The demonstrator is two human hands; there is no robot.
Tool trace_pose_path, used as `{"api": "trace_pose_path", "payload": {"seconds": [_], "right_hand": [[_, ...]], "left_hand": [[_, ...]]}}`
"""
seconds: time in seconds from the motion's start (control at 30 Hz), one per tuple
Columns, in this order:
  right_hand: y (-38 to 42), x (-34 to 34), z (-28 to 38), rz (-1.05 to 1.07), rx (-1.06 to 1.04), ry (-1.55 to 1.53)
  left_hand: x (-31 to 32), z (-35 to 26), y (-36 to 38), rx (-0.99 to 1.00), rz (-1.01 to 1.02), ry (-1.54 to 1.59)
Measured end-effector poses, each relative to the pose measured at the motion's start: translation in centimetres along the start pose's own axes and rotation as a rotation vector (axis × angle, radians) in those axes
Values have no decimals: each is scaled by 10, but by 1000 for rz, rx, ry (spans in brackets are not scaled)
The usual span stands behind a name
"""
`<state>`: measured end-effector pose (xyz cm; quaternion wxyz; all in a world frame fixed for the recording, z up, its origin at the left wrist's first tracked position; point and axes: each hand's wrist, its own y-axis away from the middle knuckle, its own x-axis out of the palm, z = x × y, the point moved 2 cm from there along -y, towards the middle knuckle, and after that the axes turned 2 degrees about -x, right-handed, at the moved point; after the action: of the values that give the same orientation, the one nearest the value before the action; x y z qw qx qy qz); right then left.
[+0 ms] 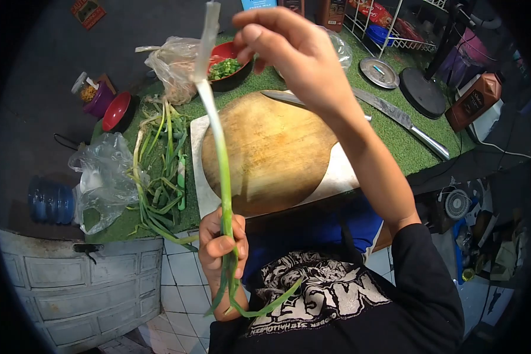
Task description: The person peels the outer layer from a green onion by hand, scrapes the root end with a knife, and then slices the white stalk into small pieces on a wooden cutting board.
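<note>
A left hand [222,243] grips the green stem of a spring onion [224,165], held upright left of a round wooden board [271,153], as a right hand [289,50], fingers loosely parted, hovers near its pale end. "HALLOWEEN" reads upside down on the black shirt [330,295]; the brown bottle's [475,101] label is illegible. Green turf-like matting [366,71] covers the table [115,227], above a white-tiled floor [186,268].

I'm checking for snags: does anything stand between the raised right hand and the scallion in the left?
Nothing visible stands between the right hand and the scallion held in the left hand. The red bowl shows behind that gap, apparently lower, on the green surface.
</note>
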<state>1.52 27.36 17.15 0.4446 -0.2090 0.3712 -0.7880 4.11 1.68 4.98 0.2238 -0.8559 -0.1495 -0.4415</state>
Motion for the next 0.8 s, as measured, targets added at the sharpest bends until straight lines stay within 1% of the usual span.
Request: {"api": "trace_pose_path", "payload": {"seconds": [0.03, 0.07, 0.1, 0.13, 0.17, 0.2, 0.23, 0.27, 0.33, 0.37, 0.4, 0.43, 0.47, 0.53, 0.57, 0.6, 0.63, 0.67, 0.7, 0.73, 0.77, 0.8], "right_hand": [[11, 1, 0, 110, 184, -111], [24, 3, 1, 218, 366, -222], [40, 8, 4, 328, 477, -266], [57, 14, 8, 445, 588, -311], [73, 20, 8, 515, 663, -424], [89, 24, 9, 578, 742, -539], [100, 29, 11, 563, 792, -616], [108, 34, 12, 546, 838, -691], [110, 35, 14, 515, 828, -689], [109, 32, 18, 557, 884, -683], [109, 31, 21, 601, 941, -678], [109, 34, 20, 592, 896, -571], [108, 32, 24, 599, 895, -575], [105, 25, 33, 617, 960, -542], [110, 26, 32, 627, 957, -545], [115, 29, 31, 564, 821, -607], [116, 29, 31, 500, 686, -666], [117, 26, 33, 508, 686, -669], [113, 22, 40, 537, 730, -623], [110, 21, 43, 565, 773, -576], [115, 24, 42, 504, 664, -582], [116, 25, 42, 508, 664, -581]], "left_hand": [[2, 1, 0, -5, 1, 3], [3, 2, 1, -17, -49, 38], [4, 3, 0, -25, -98, 69], [2, 4, -2, -19, -97, 65], [0, 7, -3, -50, -73, 109], [-4, 11, -3, -87, -54, 155], [-10, 13, -3, -119, 12, 110], [-9, 15, -1, -123, 9, 111], [-5, 21, 0, -195, -110, -7], [-5, 22, 0, -245, -29, -48], [-4, 19, 3, -336, -50, -218], [0, 14, 2, -296, -81, -482], [8, 8, 1, -248, -117, -745], [22, -15, -9, -121, -80, -1186], [22, -27, -7, -108, -189, -1340], [29, -33, -6, -51, -324, -1439], [38, -39, -4, 77, -411, -1489], [47, -44, -2, 207, -500, -1533], [55, -47, -2, 212, -508, -1533], [63, -49, -4, 289, -511, -1474], [68, -50, -6, 365, -511, -1414], [69, -48, -9, 368, -515, -1412]]}}
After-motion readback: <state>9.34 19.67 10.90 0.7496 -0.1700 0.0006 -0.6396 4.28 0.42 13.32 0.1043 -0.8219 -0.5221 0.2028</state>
